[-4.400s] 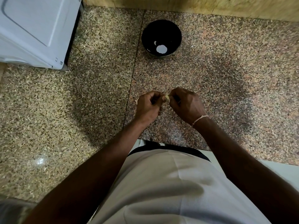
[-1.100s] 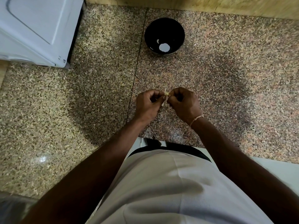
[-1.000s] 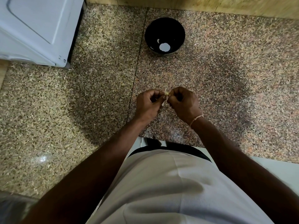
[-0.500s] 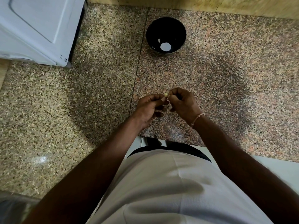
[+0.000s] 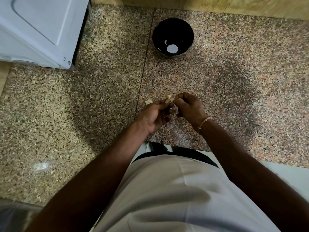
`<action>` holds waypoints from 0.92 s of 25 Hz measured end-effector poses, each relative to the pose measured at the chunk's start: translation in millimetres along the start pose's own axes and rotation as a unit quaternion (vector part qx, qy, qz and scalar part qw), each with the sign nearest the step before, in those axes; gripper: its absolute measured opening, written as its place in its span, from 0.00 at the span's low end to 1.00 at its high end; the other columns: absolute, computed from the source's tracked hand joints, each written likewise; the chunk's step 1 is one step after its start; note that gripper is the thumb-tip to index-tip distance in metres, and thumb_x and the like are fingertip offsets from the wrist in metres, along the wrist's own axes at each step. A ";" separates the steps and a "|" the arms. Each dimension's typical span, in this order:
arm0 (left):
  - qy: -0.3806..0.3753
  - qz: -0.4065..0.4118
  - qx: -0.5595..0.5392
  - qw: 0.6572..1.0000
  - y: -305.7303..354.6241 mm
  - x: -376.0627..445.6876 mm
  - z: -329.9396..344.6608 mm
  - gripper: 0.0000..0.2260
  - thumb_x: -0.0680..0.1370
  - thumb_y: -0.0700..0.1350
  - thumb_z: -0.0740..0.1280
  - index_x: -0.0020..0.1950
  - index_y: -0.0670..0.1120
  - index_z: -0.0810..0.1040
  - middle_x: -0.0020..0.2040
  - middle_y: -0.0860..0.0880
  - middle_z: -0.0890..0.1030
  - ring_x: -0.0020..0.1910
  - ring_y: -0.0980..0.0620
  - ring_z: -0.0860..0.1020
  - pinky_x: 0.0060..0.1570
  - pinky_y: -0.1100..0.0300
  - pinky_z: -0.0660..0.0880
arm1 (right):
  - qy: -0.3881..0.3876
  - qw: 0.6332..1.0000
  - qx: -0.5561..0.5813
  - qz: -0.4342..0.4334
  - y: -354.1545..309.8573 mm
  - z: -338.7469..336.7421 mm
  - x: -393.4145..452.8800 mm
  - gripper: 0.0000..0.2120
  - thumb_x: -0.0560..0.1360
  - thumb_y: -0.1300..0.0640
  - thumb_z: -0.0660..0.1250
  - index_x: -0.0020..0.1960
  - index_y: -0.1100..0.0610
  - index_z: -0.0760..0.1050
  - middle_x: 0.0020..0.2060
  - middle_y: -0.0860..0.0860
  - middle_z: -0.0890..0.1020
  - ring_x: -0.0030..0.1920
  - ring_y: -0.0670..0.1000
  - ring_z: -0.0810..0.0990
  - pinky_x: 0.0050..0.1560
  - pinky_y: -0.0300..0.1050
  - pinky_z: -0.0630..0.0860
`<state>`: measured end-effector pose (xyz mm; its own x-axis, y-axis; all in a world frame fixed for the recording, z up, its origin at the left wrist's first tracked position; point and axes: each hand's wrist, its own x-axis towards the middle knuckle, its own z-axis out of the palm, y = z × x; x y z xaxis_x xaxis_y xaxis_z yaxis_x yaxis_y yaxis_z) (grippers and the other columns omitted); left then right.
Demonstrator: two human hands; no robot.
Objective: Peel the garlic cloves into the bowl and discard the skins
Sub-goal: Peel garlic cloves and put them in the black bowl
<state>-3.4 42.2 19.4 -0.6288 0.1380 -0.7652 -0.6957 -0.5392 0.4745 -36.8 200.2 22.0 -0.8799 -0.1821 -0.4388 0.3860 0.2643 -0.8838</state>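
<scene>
— What can't you make out?
— The small pale garlic clove (image 5: 169, 97) is mostly hidden, pinched between the fingertips of the left hand (image 5: 154, 114) and the curled right hand (image 5: 189, 107). A pale scrap of skin (image 5: 148, 102) lies just left of them on the speckled granite counter (image 5: 100, 97).
— Counts?
— One round black bowl (image 5: 173, 25) on the far side, well apart, holding two white bits. One white appliance (image 5: 38, 29), cut off far left.
</scene>
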 end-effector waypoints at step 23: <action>0.014 0.102 0.104 0.989 1.8 5.4 -10.2 0.04 0.80 0.42 0.73 0.55 0.45 0.83 0.47 0.48 0.87 0.37 0.53 0.83 0.31 0.59 0.79 | 0.077 0.978 -0.148 -0.122 -10.2 -1.0 -2.0 0.03 0.77 0.53 0.74 0.46 0.51 0.86 0.32 0.41 0.83 0.31 0.39 0.80 0.31 0.32 0.71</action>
<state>-4.5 33.5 11.7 -0.7550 0.0188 -0.6554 -0.6139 -0.3712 0.6966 -39.2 198.7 32.0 -0.9759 -0.1362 -0.1705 0.0815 0.4970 -0.8639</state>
